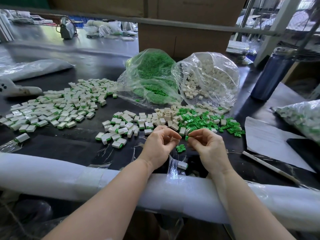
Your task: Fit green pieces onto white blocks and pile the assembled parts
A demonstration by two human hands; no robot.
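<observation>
I have both hands up just off the bench [72,144], close together over its near edge, so the two parts can meet in the air rather than on the cluttered surface. My right hand [208,146] pinches a single green piece [186,137] between thumb and forefinger, the other fingers loosely curled. My left hand [160,144] is curled with its fingertips drawn together just beside that piece; I judge it holds a white block for the fit, but the fingers hide it and I cannot tell. Another green piece [181,147] lies on the bench right below the gap between my hands, and one finished part [182,164] sits nearer me, between my wrists. Just beyond my fingertips is the working supply, loose white blocks [166,116] ahead of my left hand and loose green pieces [207,120] ahead of my right, both spilled from the two open bags [204,75] further out, so each hand can reach its own stock quickly. The pile of assembled parts [57,108] spreads well out to the left of my left hand, with a smaller scatter nearer. The padded white rail [52,174] under my forearms marks the near edge. The open bench is the dark patch left of my left hand; to the right of my right hand a paper sheet [270,137] and a white rod [266,166] hem me in.
</observation>
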